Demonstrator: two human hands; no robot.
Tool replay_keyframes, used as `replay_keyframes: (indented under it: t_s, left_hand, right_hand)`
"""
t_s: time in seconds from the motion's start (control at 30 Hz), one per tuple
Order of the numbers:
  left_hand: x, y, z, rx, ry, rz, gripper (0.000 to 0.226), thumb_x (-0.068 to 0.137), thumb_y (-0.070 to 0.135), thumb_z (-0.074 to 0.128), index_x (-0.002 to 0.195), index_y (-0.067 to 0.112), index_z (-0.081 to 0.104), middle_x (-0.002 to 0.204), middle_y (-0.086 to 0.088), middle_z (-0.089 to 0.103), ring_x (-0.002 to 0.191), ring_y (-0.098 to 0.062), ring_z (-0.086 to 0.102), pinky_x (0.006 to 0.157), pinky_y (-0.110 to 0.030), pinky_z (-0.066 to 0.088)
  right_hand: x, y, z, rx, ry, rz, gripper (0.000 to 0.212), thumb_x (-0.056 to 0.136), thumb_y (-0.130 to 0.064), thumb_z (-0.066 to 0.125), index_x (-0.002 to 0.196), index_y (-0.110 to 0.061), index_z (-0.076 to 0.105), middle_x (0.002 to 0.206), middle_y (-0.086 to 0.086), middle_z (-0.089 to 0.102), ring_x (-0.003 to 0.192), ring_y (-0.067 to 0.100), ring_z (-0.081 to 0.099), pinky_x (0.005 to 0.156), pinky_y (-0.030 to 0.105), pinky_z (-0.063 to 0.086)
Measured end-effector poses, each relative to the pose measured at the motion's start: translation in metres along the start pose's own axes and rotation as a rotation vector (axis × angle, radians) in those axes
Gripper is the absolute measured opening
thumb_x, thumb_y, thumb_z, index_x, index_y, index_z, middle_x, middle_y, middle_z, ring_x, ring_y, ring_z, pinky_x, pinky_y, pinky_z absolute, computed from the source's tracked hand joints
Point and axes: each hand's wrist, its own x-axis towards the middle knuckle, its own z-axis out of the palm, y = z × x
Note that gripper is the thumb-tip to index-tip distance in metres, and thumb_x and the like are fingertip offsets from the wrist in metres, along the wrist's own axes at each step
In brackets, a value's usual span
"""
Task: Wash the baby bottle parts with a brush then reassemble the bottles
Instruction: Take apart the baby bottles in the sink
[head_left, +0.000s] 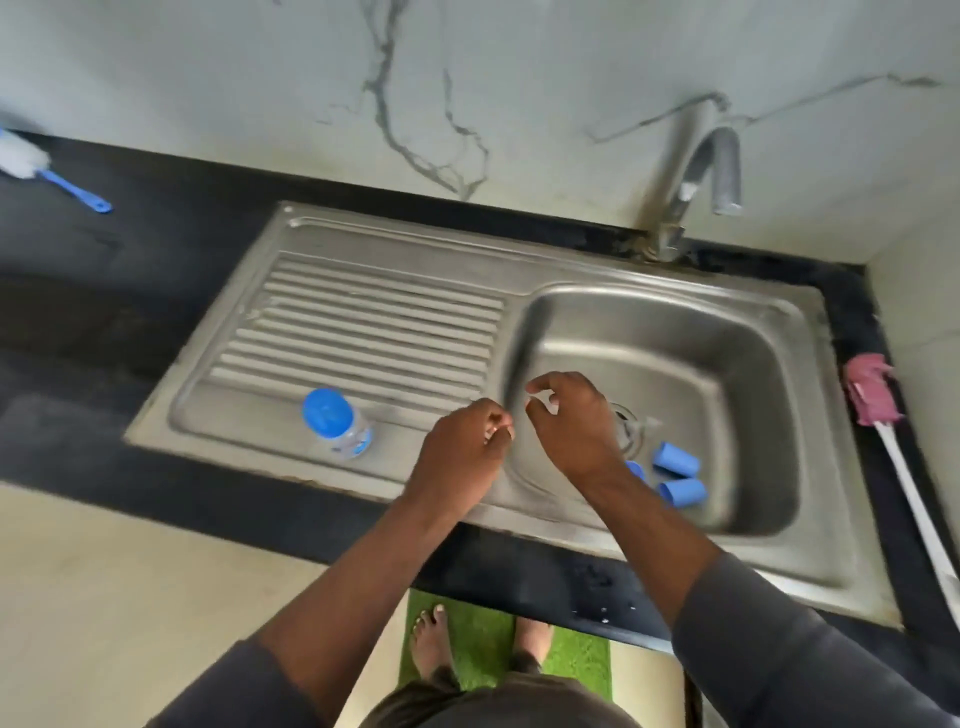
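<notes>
A clear baby bottle (337, 426) with a blue cap stands upright on the steel drainboard (363, 317). Two blue caps (675, 460) (683, 491) lie on their sides in the sink basin (675, 332) near the drain, and a third blue piece (636, 470) peeks out beside my right wrist. My left hand (462, 452) hovers over the basin's left rim with its fingers curled in. My right hand (566, 421) is just to its right over the basin, thumb and fingers bent round a small pale spot that is too blurred to identify.
A white-bristled brush (31, 161) with a blue handle lies far left on the black counter (104, 291). A pink-headed brush (872, 389) with a long white handle lies along the counter's right edge. The faucet (711, 161) arches over the basin's back. Marble wall behind.
</notes>
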Motion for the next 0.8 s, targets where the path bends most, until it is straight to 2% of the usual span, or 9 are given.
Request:
replay_keyframes:
  t_s: [0.1,0.2,0.33,0.43,0.53,0.6,0.63,0.73,0.8]
  left_hand:
    - [-0.026,-0.027,-0.031,0.004,0.065,-0.047,0.014,0.094,0.028,0.058,0.105,0.025,0.067,0.103,0.011,0.071,0.094,-0.009,0.064,0.086,-0.03,0.048]
    - [-0.043,-0.051,-0.05,0.0,0.088,-0.093,0.013,0.095,0.028,0.058,0.105,0.024,0.066,0.104,0.01,0.071,0.094,-0.01,0.064,0.087,-0.031,0.049]
    - [-0.059,-0.08,-0.071,0.027,0.131,-0.131,0.004,0.095,0.026,0.058,0.092,0.027,0.06,0.094,0.011,0.069,0.088,-0.009,0.065,0.079,-0.029,0.05]
    - [-0.065,-0.105,-0.086,0.109,0.134,-0.21,0.014,0.095,0.035,0.054,0.084,0.026,0.055,0.085,0.012,0.067,0.084,-0.008,0.064,0.076,-0.029,0.047]
    - [-0.068,-0.131,-0.104,0.032,0.171,-0.342,0.028,0.087,0.047,0.049,0.081,0.023,0.061,0.08,0.008,0.07,0.078,-0.016,0.069,0.081,-0.04,0.055]
    - [-0.069,-0.142,-0.115,0.015,0.264,-0.376,0.022,0.088,0.046,0.058,0.09,0.024,0.061,0.09,0.008,0.068,0.086,-0.016,0.067,0.085,-0.038,0.054]
    - [-0.068,-0.144,-0.12,0.001,0.329,-0.354,0.027,0.087,0.044,0.065,0.103,0.024,0.06,0.102,0.008,0.064,0.095,-0.015,0.064,0.087,-0.035,0.052]
    - [-0.061,-0.14,-0.128,-0.123,0.384,-0.182,0.079,0.076,0.043,0.082,0.142,0.027,0.041,0.129,0.013,0.042,0.115,-0.006,0.048,0.096,-0.028,0.045]
    - [-0.049,-0.13,-0.126,-0.116,0.327,-0.075,0.085,0.071,0.05,0.082,0.143,0.031,0.041,0.133,0.017,0.045,0.12,-0.004,0.048,0.102,-0.029,0.044]
  right_hand:
    - [-0.013,-0.046,0.027,0.063,-0.077,-0.097,0.017,0.091,-0.019,0.066,0.107,-0.024,0.072,0.115,-0.008,0.064,0.099,0.01,0.062,0.088,0.024,0.047]
    - [-0.024,-0.076,0.052,0.105,-0.166,-0.162,0.021,0.091,-0.017,0.066,0.11,-0.027,0.07,0.117,-0.011,0.063,0.102,0.007,0.06,0.095,0.027,0.048]
    - [-0.038,-0.112,0.08,0.109,-0.284,-0.214,0.047,0.084,-0.011,0.069,0.127,-0.029,0.061,0.121,-0.019,0.056,0.111,0.003,0.054,0.103,0.027,0.044]
    - [-0.042,-0.134,0.097,0.117,-0.374,-0.26,0.069,0.079,-0.02,0.079,0.141,-0.03,0.049,0.132,-0.016,0.053,0.121,0.002,0.048,0.104,0.022,0.038]
    - [-0.042,-0.151,0.113,0.121,-0.394,-0.282,0.077,0.076,-0.031,0.084,0.144,-0.031,0.046,0.133,-0.011,0.055,0.118,0.003,0.048,0.098,0.02,0.035]
    - [-0.039,-0.159,0.121,0.111,-0.358,-0.288,0.064,0.078,-0.03,0.083,0.135,-0.029,0.054,0.128,-0.008,0.06,0.117,0.009,0.054,0.098,0.024,0.042]
    - [-0.038,-0.162,0.123,0.118,-0.334,-0.288,0.055,0.078,-0.029,0.082,0.128,-0.028,0.058,0.122,-0.008,0.063,0.113,0.011,0.058,0.098,0.028,0.046]
    - [-0.035,-0.166,0.119,0.187,-0.279,-0.266,0.042,0.076,-0.026,0.081,0.113,-0.029,0.063,0.107,-0.014,0.068,0.1,0.006,0.061,0.09,0.026,0.05]
    - [-0.035,-0.162,0.108,0.248,-0.258,-0.247,0.037,0.077,-0.026,0.081,0.109,-0.03,0.064,0.103,-0.018,0.069,0.095,0.001,0.062,0.084,0.017,0.049]
